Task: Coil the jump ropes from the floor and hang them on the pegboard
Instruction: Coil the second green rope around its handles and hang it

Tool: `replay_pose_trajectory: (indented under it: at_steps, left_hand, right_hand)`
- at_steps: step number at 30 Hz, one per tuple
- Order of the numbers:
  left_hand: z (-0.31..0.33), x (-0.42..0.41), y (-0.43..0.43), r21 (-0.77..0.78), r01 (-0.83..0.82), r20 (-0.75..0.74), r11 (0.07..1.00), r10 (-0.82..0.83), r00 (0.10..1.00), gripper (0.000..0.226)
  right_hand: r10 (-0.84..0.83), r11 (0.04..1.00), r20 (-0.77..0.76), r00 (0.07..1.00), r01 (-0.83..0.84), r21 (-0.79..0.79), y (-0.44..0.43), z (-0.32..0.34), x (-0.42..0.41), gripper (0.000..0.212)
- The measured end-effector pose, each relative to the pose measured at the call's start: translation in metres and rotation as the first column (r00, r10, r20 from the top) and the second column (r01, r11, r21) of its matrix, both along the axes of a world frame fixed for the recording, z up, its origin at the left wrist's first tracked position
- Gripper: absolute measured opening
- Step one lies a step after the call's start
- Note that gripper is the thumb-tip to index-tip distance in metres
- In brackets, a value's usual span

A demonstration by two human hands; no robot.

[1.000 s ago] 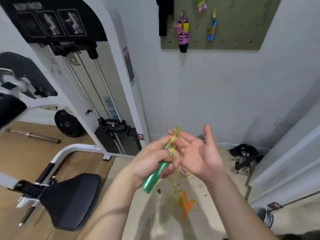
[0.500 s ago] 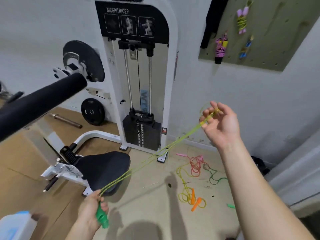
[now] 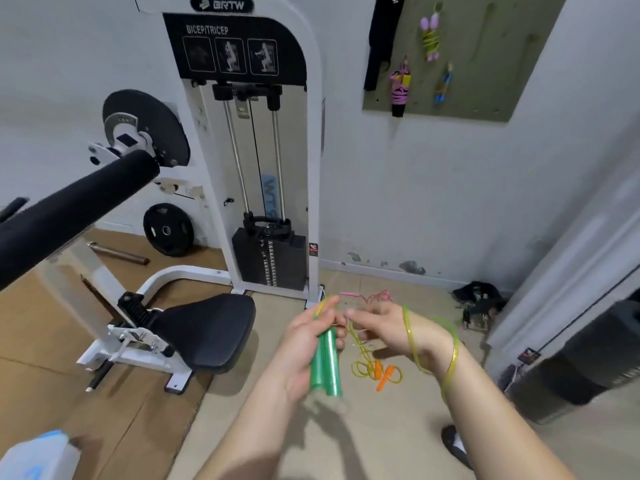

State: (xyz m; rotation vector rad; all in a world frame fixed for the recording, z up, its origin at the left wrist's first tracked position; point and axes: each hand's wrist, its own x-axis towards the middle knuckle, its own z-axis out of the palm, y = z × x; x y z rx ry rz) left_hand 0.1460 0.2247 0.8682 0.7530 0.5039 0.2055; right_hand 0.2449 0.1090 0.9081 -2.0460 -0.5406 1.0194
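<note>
Two green handles stand side by side in the left hand, whose fingers curl tightly round them, low in the middle of the scene. A yellow-green rope runs from the handles' tops and loops round the right wrist and forearm. The right hand sits just right of the left, fingers mostly extended with their tips almost meeting the left hand's fingers; blur hides whether they pinch the cord.

On the floor beneath the hands lies a loose yellow rope with orange handles, and farther off, by the wall, a tangled pink rope.

High on the far wall to the right hangs the pegboard, with three coils on it: a pink one at the left, a purple-handled one above, and a blue one to the right. A white weight machine stands at the far left of the pegboard, its black seat to the left of the hands.
</note>
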Motion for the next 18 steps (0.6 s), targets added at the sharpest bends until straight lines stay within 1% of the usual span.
replay_pose_trajectory:
  at_steps: [1, 2, 4, 6, 7, 8, 9, 11, 12, 13, 14, 15, 17, 18]
  left_hand:
    - [0.005, 0.007, -0.014, -0.017, -0.003, 0.026, 1.0, 0.004, 1.0, 0.029]
    - [0.008, 0.013, -0.028, -0.035, -0.014, 0.039, 0.999, 0.016, 0.999, 0.028]
    - [0.008, 0.021, -0.056, -0.045, -0.066, 0.033, 0.997, 0.068, 0.997, 0.028]
    - [0.004, 0.025, -0.083, 0.011, -0.112, 0.028, 0.994, 0.111, 0.993, 0.026]
    - [0.004, 0.025, -0.097, 0.068, -0.119, 0.039, 0.991, 0.117, 0.992, 0.026]
    - [0.003, 0.024, -0.111, 0.137, -0.125, 0.045, 0.983, 0.12, 0.992, 0.027]
    - [0.002, 0.022, -0.125, 0.212, -0.126, 0.039, 0.969, 0.12, 0.992, 0.03]
    - [0.003, 0.016, -0.15, 0.364, -0.081, 0.004, 0.928, 0.085, 0.996, 0.04]
    - [0.005, 0.012, -0.161, 0.411, -0.051, -0.01, 0.91, 0.061, 0.998, 0.043]
    - [0.006, 0.008, -0.168, 0.428, -0.035, -0.016, 0.903, 0.046, 0.999, 0.042]
    - [0.006, 0.004, -0.172, 0.403, -0.031, -0.019, 0.915, 0.042, 0.999, 0.038]
    - [0.006, 0.001, -0.173, 0.332, -0.049, -0.018, 0.942, 0.058, 0.998, 0.033]
    - [0.003, -0.008, -0.169, 0.15, -0.152, -0.015, 0.977, 0.156, 0.988, 0.023]
    - [0.001, -0.013, -0.163, 0.098, -0.216, -0.03, 0.971, 0.22, 0.975, 0.021]
  right_hand:
    - [0.033, 0.998, -0.105, 0.994, -0.027, 0.059, -0.011, -0.009, -0.015, 0.03]
    - [0.032, 0.992, -0.143, 0.989, -0.014, 0.125, -0.023, -0.016, -0.026, 0.027]
    - [-0.033, 0.968, -0.14, 0.99, 0.066, 0.241, -0.048, -0.025, -0.038, 0.038]
    - [-0.074, 0.919, -0.262, 0.962, 0.167, 0.356, -0.074, -0.029, -0.043, 0.045]
    - [-0.065, 0.905, -0.318, 0.946, 0.19, 0.381, -0.088, -0.03, -0.045, 0.044]
    - [-0.057, 0.9, -0.347, 0.936, 0.198, 0.388, -0.102, -0.028, -0.05, 0.039]
    - [-0.049, 0.905, -0.334, 0.941, 0.183, 0.384, -0.116, -0.028, -0.053, 0.03]
    - [-0.064, 0.921, -0.236, 0.97, 0.149, 0.361, -0.137, -0.029, -0.062, 0.017]
    - [-0.073, 0.924, -0.208, 0.975, 0.144, 0.355, -0.146, -0.029, -0.066, 0.016]
    - [-0.081, 0.925, -0.212, 0.974, 0.153, 0.349, -0.153, -0.03, -0.069, 0.016]
    - [-0.088, 0.928, -0.241, 0.967, 0.168, 0.333, -0.161, -0.031, -0.071, 0.017]
    - [-0.07, 0.936, -0.27, 0.96, 0.157, 0.315, -0.17, -0.031, -0.072, 0.018]
    - [0.045, 0.956, -0.347, 0.937, 0.061, 0.288, -0.19, -0.031, -0.074, 0.022]
    - [0.127, 0.951, -0.418, 0.899, 0.009, 0.309, -0.2, -0.029, -0.075, 0.021]
